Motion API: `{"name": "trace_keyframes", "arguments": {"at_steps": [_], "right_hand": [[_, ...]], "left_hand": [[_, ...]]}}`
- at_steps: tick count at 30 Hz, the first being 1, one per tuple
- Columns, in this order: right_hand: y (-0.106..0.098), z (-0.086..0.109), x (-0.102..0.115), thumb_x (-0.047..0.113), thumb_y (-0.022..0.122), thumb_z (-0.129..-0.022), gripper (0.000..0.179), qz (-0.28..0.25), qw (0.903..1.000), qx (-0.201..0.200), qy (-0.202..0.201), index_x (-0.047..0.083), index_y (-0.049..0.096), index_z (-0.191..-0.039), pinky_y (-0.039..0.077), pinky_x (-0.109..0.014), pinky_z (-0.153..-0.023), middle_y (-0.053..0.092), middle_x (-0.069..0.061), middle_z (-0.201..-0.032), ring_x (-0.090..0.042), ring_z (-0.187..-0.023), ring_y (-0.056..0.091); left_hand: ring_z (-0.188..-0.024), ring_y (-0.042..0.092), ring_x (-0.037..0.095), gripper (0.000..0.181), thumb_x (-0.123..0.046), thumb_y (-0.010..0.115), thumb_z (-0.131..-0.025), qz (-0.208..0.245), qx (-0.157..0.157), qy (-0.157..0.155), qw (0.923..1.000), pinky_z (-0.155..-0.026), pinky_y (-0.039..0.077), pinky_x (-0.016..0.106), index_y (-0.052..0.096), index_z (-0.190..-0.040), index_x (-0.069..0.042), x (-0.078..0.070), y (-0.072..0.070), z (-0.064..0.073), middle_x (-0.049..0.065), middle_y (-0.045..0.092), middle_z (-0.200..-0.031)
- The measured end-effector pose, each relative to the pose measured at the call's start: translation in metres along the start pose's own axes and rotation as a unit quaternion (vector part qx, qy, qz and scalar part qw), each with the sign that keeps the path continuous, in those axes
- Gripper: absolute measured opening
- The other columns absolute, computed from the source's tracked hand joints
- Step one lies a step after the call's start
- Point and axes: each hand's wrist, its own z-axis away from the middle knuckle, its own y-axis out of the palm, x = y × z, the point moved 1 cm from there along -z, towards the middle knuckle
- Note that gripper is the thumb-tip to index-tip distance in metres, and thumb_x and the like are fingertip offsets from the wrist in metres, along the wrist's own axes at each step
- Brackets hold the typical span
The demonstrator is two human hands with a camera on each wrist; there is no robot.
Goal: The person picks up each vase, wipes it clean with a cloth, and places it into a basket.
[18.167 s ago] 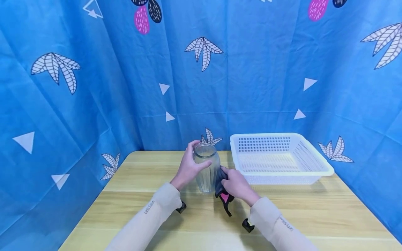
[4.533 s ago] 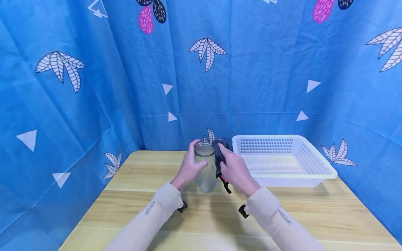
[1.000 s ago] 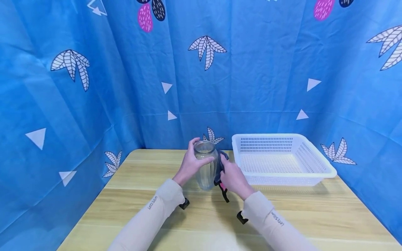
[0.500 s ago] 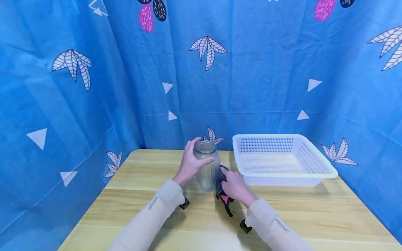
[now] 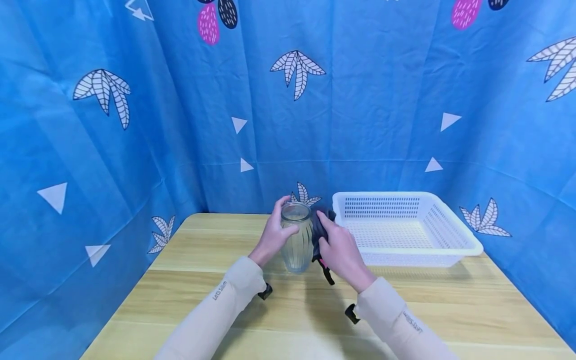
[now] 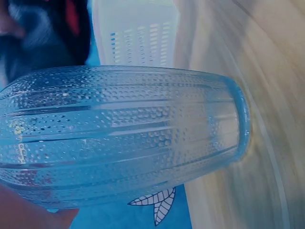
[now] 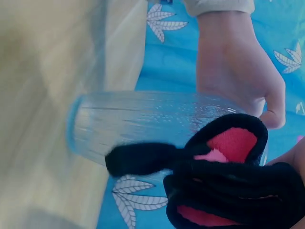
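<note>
A clear ribbed glass vase (image 5: 298, 247) stands upright on the table. My left hand (image 5: 272, 234) grips it near the neck from the left, with the thumb across its front. Water-like dimples cover the glass wall (image 6: 119, 129) in the left wrist view. On the vase's right side, my right hand (image 5: 341, 250) holds a folded dark cloth (image 5: 318, 231) up by the upper part of the glass; whether they touch is hard to tell. Black edging, a pink inner side and a hanging black strap show on the cloth (image 7: 233, 191) in the right wrist view.
A white perforated plastic basket (image 5: 405, 257) sits at the back right of the wooden table (image 5: 211, 245), just beyond the right hand. A blue patterned curtain (image 5: 288, 135) encloses the back and sides.
Over the earlier frames the cloth moves up and down along the vase's right side. In the last half second the right hand raised it from the lower part. The left hand stays on the vase.
</note>
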Motion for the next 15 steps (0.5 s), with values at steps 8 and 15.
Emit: {"name": "trace_keyframes", "arguments": {"at_steps": [8, 15], "right_hand": [[0.009, -0.017, -0.003, 0.002, 0.056, -0.094, 0.070, 0.017, 0.9985, 0.038, 0.035, 0.012, 0.030, -0.159, 0.052, -0.049, -0.098, 0.050, -0.017, -0.150, -0.032, -0.117, 0.062], [0.031, -0.013, -0.021, 0.003, 0.057, -0.095, 0.072, 0.042, 0.9903, 0.107, 0.077, 0.005, 0.024, -0.159, 0.054, -0.038, -0.069, 0.060, -0.025, -0.136, -0.025, -0.079, 0.065]], "left_hand": [[-0.125, 0.053, 0.023, 0.093, -0.043, 0.087, -0.077, -0.013, -0.040, -0.017, 0.9990, -0.107, 0.045, 0.047, 0.032, -0.148, -0.025, 0.007, 0.007, -0.004, 0.005, 0.049, -0.141], [-0.121, 0.056, 0.023, 0.089, -0.039, 0.088, -0.076, -0.015, -0.044, -0.020, 0.9987, -0.103, 0.049, 0.046, 0.034, -0.146, -0.027, 0.010, 0.008, -0.005, 0.007, 0.053, -0.138]]}}
